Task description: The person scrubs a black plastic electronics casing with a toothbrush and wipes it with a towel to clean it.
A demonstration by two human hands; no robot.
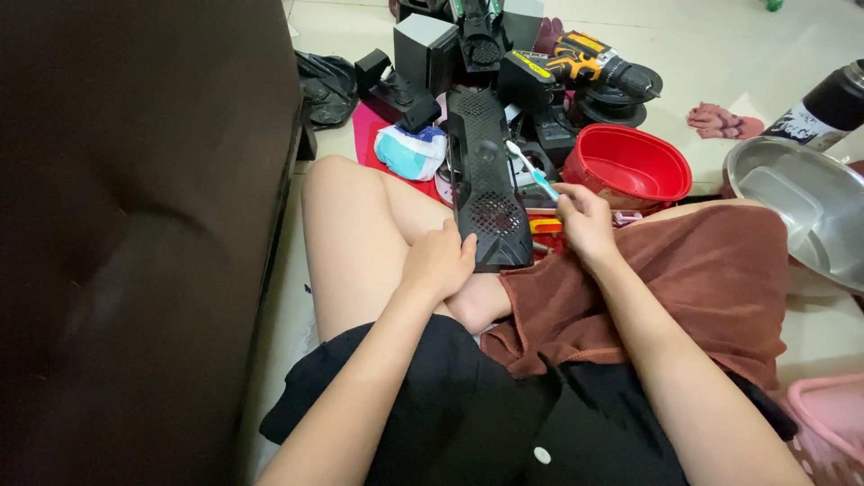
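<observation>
The left hand (439, 261) closes around the near end of one long black perforated panel (483, 180), which runs from the lap away toward the far side, its near end resting against the bare left knee. The right hand (585, 220) pinches one toothbrush (531, 171) with a white and teal handle, its bristled end lying against the panel's right edge about halfway along.

One brown towel (711, 270) is draped over the right leg. Just right of the panel sits one red oval basin (630, 164). Farther right, one round steel bowl (801, 202) tilts at the edge of view, with one dark flask (832, 106) behind it. At the far side lies one yellow and black cordless drill (589, 67), next to several black housing parts whose number cannot be told. Left of the panel sits one crumpled white and teal cloth (409, 148). One dark sofa side (135, 243) fills the left. One pink basket (832, 423) shows at the near right corner.
</observation>
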